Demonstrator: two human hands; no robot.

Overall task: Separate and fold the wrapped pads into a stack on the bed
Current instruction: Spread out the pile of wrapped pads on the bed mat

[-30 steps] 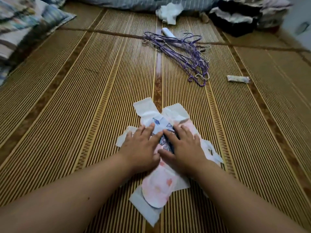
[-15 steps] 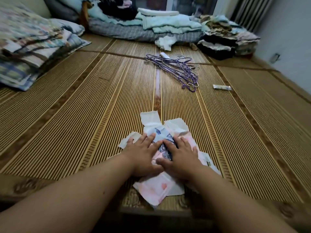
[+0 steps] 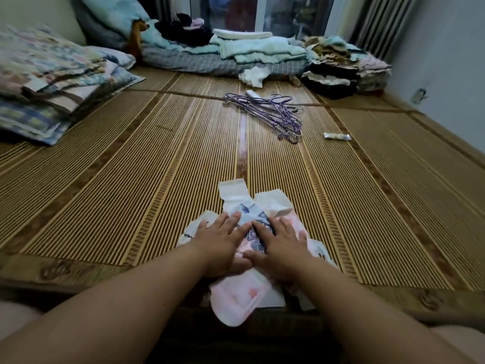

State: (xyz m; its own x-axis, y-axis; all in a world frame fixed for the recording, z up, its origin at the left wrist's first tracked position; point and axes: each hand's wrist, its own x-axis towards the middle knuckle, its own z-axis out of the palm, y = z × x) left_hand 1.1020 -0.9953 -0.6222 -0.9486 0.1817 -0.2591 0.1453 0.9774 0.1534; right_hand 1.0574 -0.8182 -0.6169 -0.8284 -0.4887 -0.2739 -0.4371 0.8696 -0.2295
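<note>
Two flat hands, left hand [image 3: 220, 245] and right hand [image 3: 282, 248], press perhaps three pads [image 3: 236, 295].

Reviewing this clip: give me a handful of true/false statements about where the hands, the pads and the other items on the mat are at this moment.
1. Both hands press flat on the pile of pads. True: left hand and right hand lie palm down, side by side.
2. The purple hangers lie under the left hand. False: they lie far up the mat, beyond the pile.
3. A pink pad overhangs the mat's near edge. True.
4. The small wrapped packet is held in the right hand. False: it lies alone on the mat, right of the hangers.
</note>
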